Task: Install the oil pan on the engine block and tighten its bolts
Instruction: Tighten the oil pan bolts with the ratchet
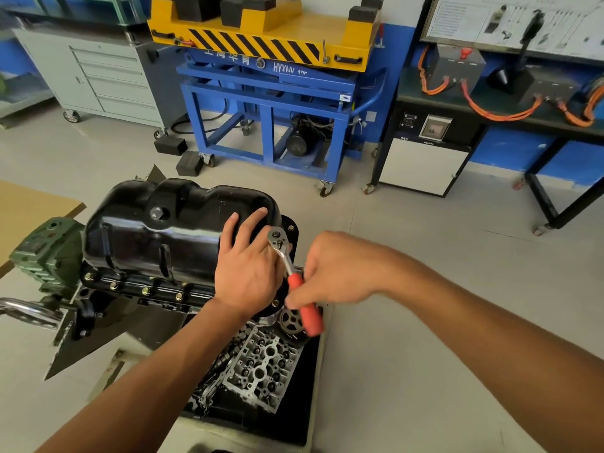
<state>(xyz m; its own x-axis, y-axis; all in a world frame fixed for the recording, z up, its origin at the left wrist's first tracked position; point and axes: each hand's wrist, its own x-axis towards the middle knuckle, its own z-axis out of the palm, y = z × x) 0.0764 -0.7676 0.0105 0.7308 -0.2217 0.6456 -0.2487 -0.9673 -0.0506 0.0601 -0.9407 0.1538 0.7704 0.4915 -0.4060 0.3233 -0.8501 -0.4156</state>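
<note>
Engine block [137,295] on stand, underside up. Black oil pan [163,227] seated on it, flange bolts [146,291] visible along near edge. Left hand [246,269] lies flat on the pan's right end, fingers spread, steadying. Right hand [336,269] fingers wrapped round the ratchet [294,279] at its red grip; head over a right-end flange bolt. Risk: socket riding off the bolt head on the swing, knuckles into the pan wall. Swing room is open floor rightward; left hand crowds the ratchet head.
</note>
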